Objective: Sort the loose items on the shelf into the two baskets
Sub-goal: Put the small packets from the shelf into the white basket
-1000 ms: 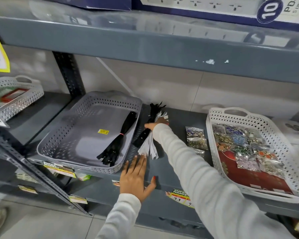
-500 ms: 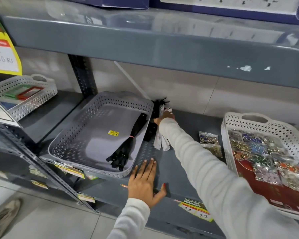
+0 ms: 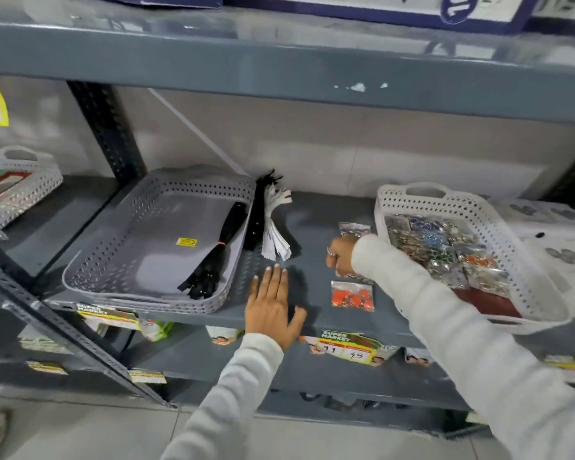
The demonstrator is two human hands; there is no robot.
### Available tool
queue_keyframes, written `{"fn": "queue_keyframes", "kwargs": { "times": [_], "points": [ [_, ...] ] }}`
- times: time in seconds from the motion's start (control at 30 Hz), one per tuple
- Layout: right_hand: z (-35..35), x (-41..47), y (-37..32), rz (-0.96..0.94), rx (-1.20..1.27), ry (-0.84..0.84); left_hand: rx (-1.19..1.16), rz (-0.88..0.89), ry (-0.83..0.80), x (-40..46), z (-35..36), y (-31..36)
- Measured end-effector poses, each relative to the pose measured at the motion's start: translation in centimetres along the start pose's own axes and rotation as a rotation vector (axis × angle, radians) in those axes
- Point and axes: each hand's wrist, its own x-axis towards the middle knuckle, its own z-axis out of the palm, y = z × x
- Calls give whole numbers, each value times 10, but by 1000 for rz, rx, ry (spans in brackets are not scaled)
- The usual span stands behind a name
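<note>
A grey basket point(image 3: 90, 260) on the left of the shelf point(image 3: 312, 220) holds a tied bundle of black zippers point(image 3: 219, 247). Just right of it lie a loose black zipper bundle point(image 3: 256, 214) and a white zipper bundle point(image 3: 274, 234). A white basket point(image 3: 525, 260) on the right holds several shiny bead packets point(image 3: 445, 247). Between the baskets lie a silvery packet point(image 3: 354, 229) and a red-bead packet point(image 3: 352, 293). My right hand point(image 3: 339, 257) is curled over a third packet point(image 3: 357, 277) between them. My left hand point(image 3: 273, 303) rests flat and empty on the shelf's front edge.
Another white basket point(image 3: 20, 184) stands on the neighbouring shelf at far left, past a perforated upright post point(image 3: 107, 127). The upper shelf point(image 3: 279, 61) overhangs closely. A white box point(image 3: 551, 234) sits right of the white basket. Price labels point(image 3: 346, 346) hang below the front edge.
My right hand has left the zipper bundles at the back and moved right and forward onto the packets. The left hand has stayed flat on the shelf edge.
</note>
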Motion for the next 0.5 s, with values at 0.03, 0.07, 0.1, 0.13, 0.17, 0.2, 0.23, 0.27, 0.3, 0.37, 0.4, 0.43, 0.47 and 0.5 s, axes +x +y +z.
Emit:
{"fn": "queue_keyframes", "kwargs": {
  "times": [0.03,0.07,0.1,0.13,0.17,0.2,0.23,0.27,0.3,0.37,0.4,0.43,0.47,0.5],
  "points": [
    [6,-4,6,18,-83,12,4,48,-5,7,-1,6],
    [11,-10,9,55,-121,30,14,93,-16,13,-1,11],
    [17,-13,13,64,-170,50,25,127,-34,19,0,16],
    [21,-18,13,78,-149,78,30,142,-62,23,2,19],
    [26,-18,14,93,-137,90,31,149,-96,26,4,20],
    [30,-21,15,103,-86,119,28,155,-135,28,7,22],
    [33,-22,16,109,-51,137,24,155,-173,29,9,22],
    [35,-24,17,98,-34,166,24,153,-200,30,11,21],
    [35,-26,20,91,-8,180,26,152,-212,31,12,21],
    [30,-32,24,73,62,210,34,149,-207,31,13,20],
    [24,-34,27,53,73,252,37,146,-200,30,12,20],
    [14,-39,30,44,99,315,37,144,-194,30,13,21],
    [3,-40,35,21,110,391,36,141,-188,30,12,20],
    [-9,-43,41,9,144,448,36,140,-186,30,12,21]
  ]
}}
